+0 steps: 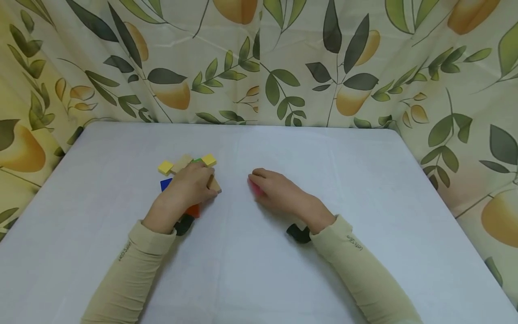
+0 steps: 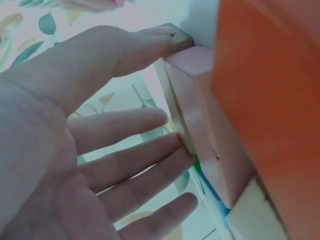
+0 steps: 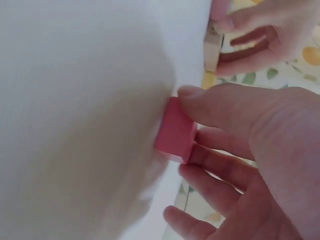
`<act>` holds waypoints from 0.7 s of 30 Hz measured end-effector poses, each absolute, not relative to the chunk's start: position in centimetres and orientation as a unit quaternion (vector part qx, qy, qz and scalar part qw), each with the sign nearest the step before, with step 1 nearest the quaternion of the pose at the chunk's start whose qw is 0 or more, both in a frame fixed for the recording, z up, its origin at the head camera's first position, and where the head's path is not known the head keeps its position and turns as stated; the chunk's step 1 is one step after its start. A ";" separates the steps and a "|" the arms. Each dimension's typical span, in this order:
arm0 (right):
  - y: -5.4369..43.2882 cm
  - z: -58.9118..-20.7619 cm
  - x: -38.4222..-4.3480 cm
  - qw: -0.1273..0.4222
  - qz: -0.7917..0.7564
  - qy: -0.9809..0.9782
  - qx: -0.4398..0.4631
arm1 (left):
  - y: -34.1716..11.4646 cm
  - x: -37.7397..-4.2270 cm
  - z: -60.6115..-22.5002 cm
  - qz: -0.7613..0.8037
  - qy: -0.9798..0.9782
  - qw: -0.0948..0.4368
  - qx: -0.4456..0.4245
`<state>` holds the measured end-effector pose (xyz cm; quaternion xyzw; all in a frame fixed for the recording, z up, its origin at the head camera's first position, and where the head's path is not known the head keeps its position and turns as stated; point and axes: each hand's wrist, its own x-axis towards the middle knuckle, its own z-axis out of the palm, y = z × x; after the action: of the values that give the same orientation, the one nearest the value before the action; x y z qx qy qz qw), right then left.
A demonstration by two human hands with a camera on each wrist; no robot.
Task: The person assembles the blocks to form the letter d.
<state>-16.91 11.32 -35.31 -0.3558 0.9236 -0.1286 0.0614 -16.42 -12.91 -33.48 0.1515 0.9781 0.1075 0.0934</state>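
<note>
1. Your right hand (image 1: 279,191) pinches the pink block (image 3: 175,129) between thumb and fingers; the thumb lies along one edge, fingers behind it, and the little finger stands off.
2. That block is right of the pile, near the middle of the table (image 1: 259,274); you cannot tell from these views whether it touches the cloth.
3. Your left hand (image 1: 188,184) is over the pile, its fingers nearly straight and loosely spread, with gaps between them. Your thumb tip rests against a wood block (image 1: 214,184) at the pile's right side.
4. In your left wrist view, a pale pink block (image 2: 207,120) lies just beside that wood, and the orange block (image 2: 270,100) fills the right side, close to the camera.
5. Beyond your left knuckles you have two yellow blocks (image 1: 165,168), another wood block (image 1: 180,164) between them, and a green block (image 1: 197,160) partly hidden by your hand.
6. A blue block (image 1: 166,183) shows at the left edge of your hand.
7. Both your sleeves (image 1: 135,265) are pale, and a black piece (image 1: 184,224) shows under each wrist.
8. A leaf-and-fruit curtain (image 1: 291,58) hangs behind the table.
</note>
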 end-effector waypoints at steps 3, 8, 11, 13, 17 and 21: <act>12.6 -35.2 -16.7 0.078 -0.137 0.929 -0.335 | -12.6 -16.6 -33.4 0.100 0.977 0.105 0.159; 14.1 -34.9 -16.2 0.095 -0.151 0.934 -0.308 | -12.1 -16.8 -33.2 0.093 0.973 0.124 0.170; 14.8 -34.8 -16.0 0.093 -0.146 0.938 -0.301 | -11.7 -17.0 -33.1 0.094 0.970 0.136 0.176; 15.2 -34.7 -15.8 0.092 -0.143 0.940 -0.297 | -11.4 -17.1 -33.1 0.093 0.969 0.137 0.185; 15.9 -34.7 -15.5 0.083 -0.143 0.942 -0.293 | -10.4 -17.5 -33.1 0.092 0.965 0.130 0.206; 16.6 -34.7 -15.2 0.069 -0.145 0.940 -0.302 | -9.4 -17.9 -33.0 0.104 0.963 0.127 0.213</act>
<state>-15.23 16.59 -34.69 -0.3024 0.9396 -0.1451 0.0689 -17.85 -9.39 -32.98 0.2135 0.9631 0.1038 0.1265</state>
